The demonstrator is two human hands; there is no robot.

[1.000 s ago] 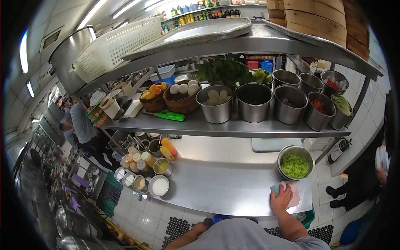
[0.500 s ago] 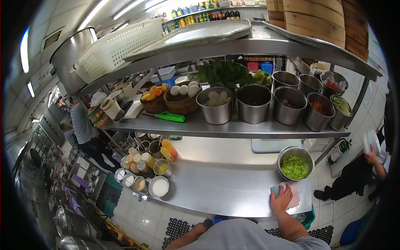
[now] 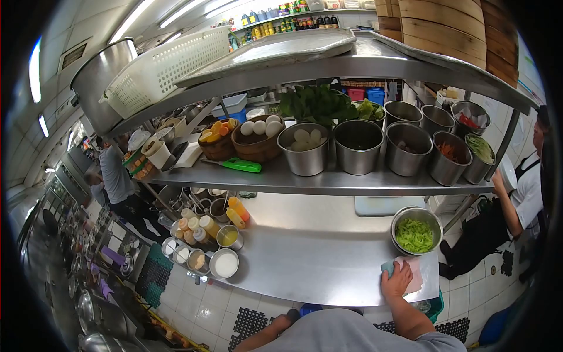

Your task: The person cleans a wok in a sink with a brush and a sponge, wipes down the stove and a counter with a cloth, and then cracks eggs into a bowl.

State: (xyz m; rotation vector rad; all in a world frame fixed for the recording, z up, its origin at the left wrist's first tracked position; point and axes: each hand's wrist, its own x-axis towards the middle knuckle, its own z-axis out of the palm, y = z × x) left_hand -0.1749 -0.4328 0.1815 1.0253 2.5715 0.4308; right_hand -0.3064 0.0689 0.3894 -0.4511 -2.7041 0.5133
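The steel counter runs under the right hand and away to its left, smooth enough that a cloth should slide easily. Just beyond the hand stands the bowl of cut greens, rigid and probably light; its rim looks the best hold. The cloth, pink with a teal part, lies beneath the hand and shows on both sides; it should be light, limp and unbreakable, best held under a flat palm or pinched at the pink edge. The right hand rests palm down, fingers extended; the left, low beside the counter's near edge, is too obscured to tell.
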